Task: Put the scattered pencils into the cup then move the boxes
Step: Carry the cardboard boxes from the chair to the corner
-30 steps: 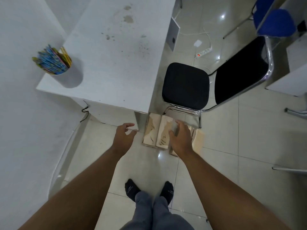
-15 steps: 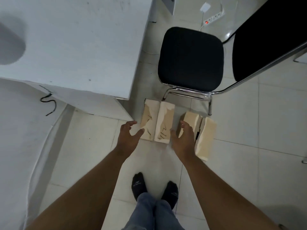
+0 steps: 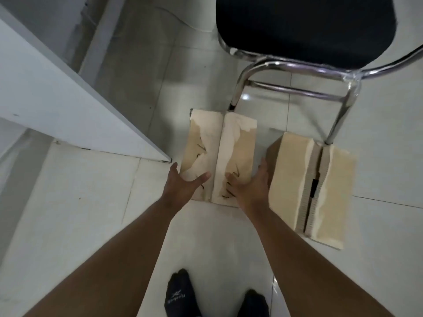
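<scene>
Fingers: on the left hand [image 3: 183,185] they are straight and spread, with the thumb over the top flap and the rest along the near-left corner of the tan cardboard box with torn paper facing on its flaps [image 3: 229,145]. None curls round it.
Right hand [image 3: 249,187]: it lies flat against the same box's right side, thumb on top. Its fingers reach into the narrow gap beside the second tan cardboard box with a split top seam [image 3: 288,179], and the hand is open, pressing rather than clutching.
Task's things: both boxes stand on the pale tiled floor [image 3: 68,202] at the centre of the frame, just below the black-seated chair with chrome legs [image 3: 297,90]. The pencils and the cup are out of view.
Step in hand: this looks like the box-moving part, with the two hands bracketing the first box for a lift.
Risk, grip: a squeeze from flat palms alone may slip if the load is heavy, and the box would then drop near the feet in black socks [image 3: 178,294].
Risk, surroundings: one chair leg stands at the box's far edge, and the corner of the white desk panel [image 3: 34,88] sits just beside the left hand. A careless lift could catch either one.
Risk, neighbour: the right fingers could drag or tip the second box as they come up.
Containers: the first box's flaps are closed, so its contents are hidden. The second shows a dark slit along its seam, but nothing can be made out inside.
</scene>
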Available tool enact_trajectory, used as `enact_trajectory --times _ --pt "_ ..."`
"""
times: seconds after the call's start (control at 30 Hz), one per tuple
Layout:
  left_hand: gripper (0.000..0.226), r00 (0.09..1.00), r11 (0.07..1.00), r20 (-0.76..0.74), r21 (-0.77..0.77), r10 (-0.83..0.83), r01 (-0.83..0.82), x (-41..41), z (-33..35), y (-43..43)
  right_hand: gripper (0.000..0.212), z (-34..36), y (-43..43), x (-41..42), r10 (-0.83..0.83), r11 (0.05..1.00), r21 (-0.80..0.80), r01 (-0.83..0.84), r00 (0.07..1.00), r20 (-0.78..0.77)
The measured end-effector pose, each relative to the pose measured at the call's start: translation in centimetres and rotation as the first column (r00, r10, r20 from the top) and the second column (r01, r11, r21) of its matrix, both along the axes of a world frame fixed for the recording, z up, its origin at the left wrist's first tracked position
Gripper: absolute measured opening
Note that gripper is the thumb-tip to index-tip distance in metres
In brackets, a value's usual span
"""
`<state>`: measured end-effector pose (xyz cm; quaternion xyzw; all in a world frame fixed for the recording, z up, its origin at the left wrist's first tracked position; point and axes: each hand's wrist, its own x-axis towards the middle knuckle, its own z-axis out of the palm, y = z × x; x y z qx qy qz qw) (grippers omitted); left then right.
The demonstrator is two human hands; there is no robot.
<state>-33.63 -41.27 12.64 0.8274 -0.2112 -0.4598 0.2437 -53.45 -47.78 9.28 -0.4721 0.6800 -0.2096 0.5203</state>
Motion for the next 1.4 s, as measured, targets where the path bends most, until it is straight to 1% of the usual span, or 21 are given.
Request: enact_trajectory --times 0.03,0.1,0.17,0.27,0.33,0.43,0.47,0.53,0.63,0.73,0.87,1.0,1.1,1.17,1.2,1.33,1.4 --pt "0.138 1.0 1.0 -0.003 0.002 -0.006 0.006 0.0 -0.9 -0.2 0.131 -1.4 -0.3 0.2 -0.024 0.999 0.046 0.023 1.0 0.016" --pt "0.124 0.999 0.999 -0.001 -0.023 -0.039 0.039 0.1 -1.8 -0.6 0.129 -2.4 -0.5 0.6 -0.029 0.994 0.103 0.025 0.999 0.032" --pt "0.123 0.997 0.997 0.002 -0.033 -0.074 0.074 0.3 -2.6 -0.9 0.117 -2.8 -0.3 1.3 -0.027 0.995 0.101 0.022 0.998 0.054" --pt "0.121 0.995 0.995 0.021 -0.025 -0.094 0.094 1.0 -3.2 -1.0 0.091 -3.0 0.0 1.4 -0.008 1.0 0.013 0.007 0.999 0.048" --pt "0.121 0.997 0.997 0.001 -0.027 -0.076 0.076 0.9 -3.1 -0.7 0.082 -2.4 0.3 1.2 -0.007 1.0 -0.006 0.008 0.999 0.049" --pt "0.119 0.998 0.999 -0.026 -0.019 -0.049 0.049 -0.2 -1.0 0.4 0.074 0.1 1.2 0.3 -0.005 1.0 -0.004 0.005 0.999 0.052" --pt "0.118 0.999 0.999 -0.026 -0.018 -0.038 0.037 -0.6 0.2 1.1 0.072 1.5 1.8 -0.1 0.0 1.0 0.002 0.0 0.998 0.065" --pt "0.115 0.999 1.0 -0.024 -0.014 -0.023 0.023 -1.6 2.8 2.6 0.072 4.2 2.9 -1.0 0.025 1.0 0.009 -0.025 0.999 0.042" --pt "0.112 0.999 1.0 -0.033 -0.018 0.007 -0.008 -3.1 8.4 4.9 0.075 10.1 4.9 -2.4 0.042 0.999 0.01 -0.042 0.999 0.023" --pt "0.103 0.997 0.998 -0.042 -0.016 0.063 -0.064 -4.7 15.7 7.6 0.075 17.8 7.1 -3.9 0.072 0.997 0.01 -0.073 0.997 0.036" --pt "0.107 0.989 0.991 -0.05 -0.01 0.136 -0.137 -7.0 26.1 12.1 0.081 28.5 10.3 -5.5 0.137 0.99 0.032 -0.139 0.989 0.053" --pt "0.101 0.974 0.974 -0.051 -0.038 0.222 -0.224 -8.8 35.9 17.1 0.077 38.0 14.0 -6.3 0.189 0.98 0.045 -0.193 0.979 0.079" --pt "0.103 0.959 0.958 -0.044 -0.054 0.28 -0.283 -9.6 42.6 21.2 0.077 44.9 16.8 -6.6 0.272 0.962 0.007 -0.273 0.961 0.041" --pt "0.107 0.947 0.945 -0.028 -0.06 0.319 -0.32 -9.8 46.6 23.9 0.079 49.2 18.8 -6.6 0.33 0.943 -0.044 -0.329 0.944 0.009" --pt "0.107 0.932 0.929 -0.021 -0.076 0.362 -0.363 -9.8 49.8 26.6 0.078 52.5 20.6 -6.2 0.379 0.923 -0.073 -0.378 0.926 0.0" --pt "0.103 0.906 0.899 0.002 -0.126 0.423 -0.419 -9.6 53.5 30.4 0.072 57.2 23.4 -5.3 0.436 0.894 -0.101 -0.436 0.9 -0.017" --pt "0.11 0.878 0.869 0.033 -0.16 0.478 -0.468 -8.9 56.2 34.6 0.072 60.4 26.7 -3.7 0.507 0.853 -0.14 -0.503 0.862 -0.011"
